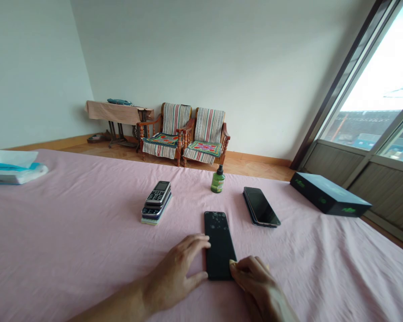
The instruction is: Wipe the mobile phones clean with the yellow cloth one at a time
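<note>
A black smartphone (219, 248) lies flat on the pink cloth in front of me, whitish spots scattered over its upper end. My left hand (176, 273) rests at its left edge, fingertips and thumb apart and touching the side. At the lower right edge, my right hand (260, 281) pinches a small pale yellow cloth (233, 263) against the phone; most of that cloth is hidden by the fingers. Beyond the phone stands a green spray bottle (218, 181) with a black top.
Stacked keypad phones (157, 201) sit left of the bottle, and stacked smartphones (261, 208) to its right. A black box (329, 194) is at the far right, a tissue pack (16, 172) at the far left. Two wooden armchairs (204, 134) stand beyond the pink-covered surface (87, 232).
</note>
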Motion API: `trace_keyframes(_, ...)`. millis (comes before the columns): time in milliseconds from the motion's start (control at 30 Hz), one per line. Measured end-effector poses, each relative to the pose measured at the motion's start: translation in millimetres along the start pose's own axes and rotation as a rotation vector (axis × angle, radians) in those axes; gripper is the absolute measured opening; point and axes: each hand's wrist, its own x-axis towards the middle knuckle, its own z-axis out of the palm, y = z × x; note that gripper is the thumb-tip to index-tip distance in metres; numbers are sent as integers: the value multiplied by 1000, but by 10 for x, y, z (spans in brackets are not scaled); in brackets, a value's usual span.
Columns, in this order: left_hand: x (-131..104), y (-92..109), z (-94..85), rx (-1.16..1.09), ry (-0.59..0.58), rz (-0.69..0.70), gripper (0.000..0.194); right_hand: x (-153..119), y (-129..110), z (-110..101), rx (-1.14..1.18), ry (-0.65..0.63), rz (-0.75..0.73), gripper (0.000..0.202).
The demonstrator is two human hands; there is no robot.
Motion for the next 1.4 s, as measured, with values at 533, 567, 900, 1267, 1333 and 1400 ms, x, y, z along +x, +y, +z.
trace_keyframes(533,-1,-65,16,-14,-15,-72,74,416,-111,36,106,-91,124,36)
trace_keyframes(567,-2,-67,18,-10,-14,-71,75,404,-87,22,92,-76,134,36)
trace_keyframes(900,9,-72,20,-24,-27,-80,79,514,-272,124,201,-151,14,39)
trace_keyframes(1267,1,-74,30,-30,-20,-93,80,499,-161,78,171,-115,75,43)
trace_keyframes(1333,3,-79,33,-29,-14,-97,84,524,-139,87,166,-112,77,44)
trace_keyframes(1400,6,-76,32,-28,-11,-107,88,582,-98,92,149,-107,83,46)
